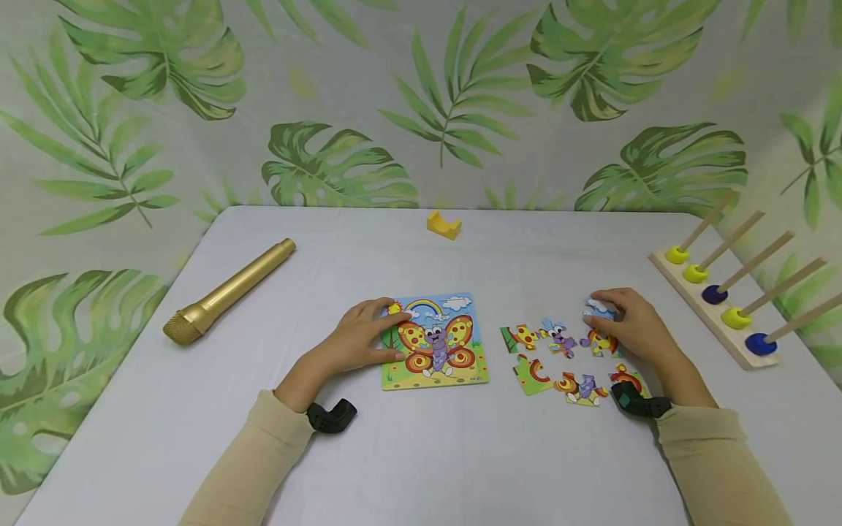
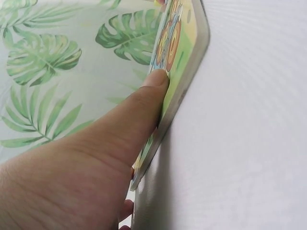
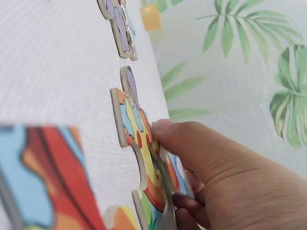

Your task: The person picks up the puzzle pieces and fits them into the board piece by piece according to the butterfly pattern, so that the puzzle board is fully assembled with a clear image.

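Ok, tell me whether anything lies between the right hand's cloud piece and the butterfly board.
Yes, but low and flat: the butterfly-head piece and, nearer the butterfly board, the spotted wing piece lie between it and the cloud piece in the right hand. Nothing tall shows there.

The butterfly puzzle board is printed purple, red-spotted yellow, green and sky blue; the loose puzzle pieces share those colours. Gold microphone, yellow notched block, yellow and dark-blue beads, beige sleeves, white worktop, pale backdrop patterned with green leaves.
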Action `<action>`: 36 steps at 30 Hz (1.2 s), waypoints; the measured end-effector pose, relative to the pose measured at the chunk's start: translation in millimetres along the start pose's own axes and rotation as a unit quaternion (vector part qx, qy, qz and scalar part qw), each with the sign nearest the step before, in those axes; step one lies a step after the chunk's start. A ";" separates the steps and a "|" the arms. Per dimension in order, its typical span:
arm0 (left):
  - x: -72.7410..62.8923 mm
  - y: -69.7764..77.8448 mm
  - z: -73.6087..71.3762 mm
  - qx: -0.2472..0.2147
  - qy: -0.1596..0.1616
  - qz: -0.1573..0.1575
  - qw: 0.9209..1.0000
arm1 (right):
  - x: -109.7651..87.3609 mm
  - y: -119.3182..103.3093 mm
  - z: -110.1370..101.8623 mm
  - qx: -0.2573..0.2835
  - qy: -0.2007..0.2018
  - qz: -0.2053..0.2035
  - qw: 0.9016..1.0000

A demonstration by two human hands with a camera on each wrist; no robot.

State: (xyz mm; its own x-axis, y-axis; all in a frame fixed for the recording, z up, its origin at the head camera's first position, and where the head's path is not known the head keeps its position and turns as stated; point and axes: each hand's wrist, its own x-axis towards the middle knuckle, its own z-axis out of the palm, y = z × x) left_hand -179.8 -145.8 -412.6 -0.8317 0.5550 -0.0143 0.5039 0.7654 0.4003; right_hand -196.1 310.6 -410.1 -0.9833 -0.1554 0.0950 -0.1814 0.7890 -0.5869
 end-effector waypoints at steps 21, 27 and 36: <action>-0.5 2.0 -0.6 -0.008 -0.003 -0.007 1.000 | -4.3 -5.4 -18.1 0.018 -0.127 0.007 0.992; -0.4 1.6 -0.3 -0.007 -0.003 -0.006 1.000 | -4.8 -6.7 -16.5 -0.002 -0.131 -0.008 0.991; -0.2 1.7 -0.3 -0.005 -0.003 -0.005 1.000 | -6.1 -9.3 -16.5 -0.011 -0.139 0.004 0.990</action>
State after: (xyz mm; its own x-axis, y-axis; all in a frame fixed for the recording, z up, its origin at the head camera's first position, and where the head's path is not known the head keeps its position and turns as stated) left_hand -178.9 -144.7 -411.6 -0.8347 0.5501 -0.0242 0.4936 0.7670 0.4100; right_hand -188.7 314.0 -391.9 -0.9431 -0.3033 -0.1361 -0.1765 0.8037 -0.5682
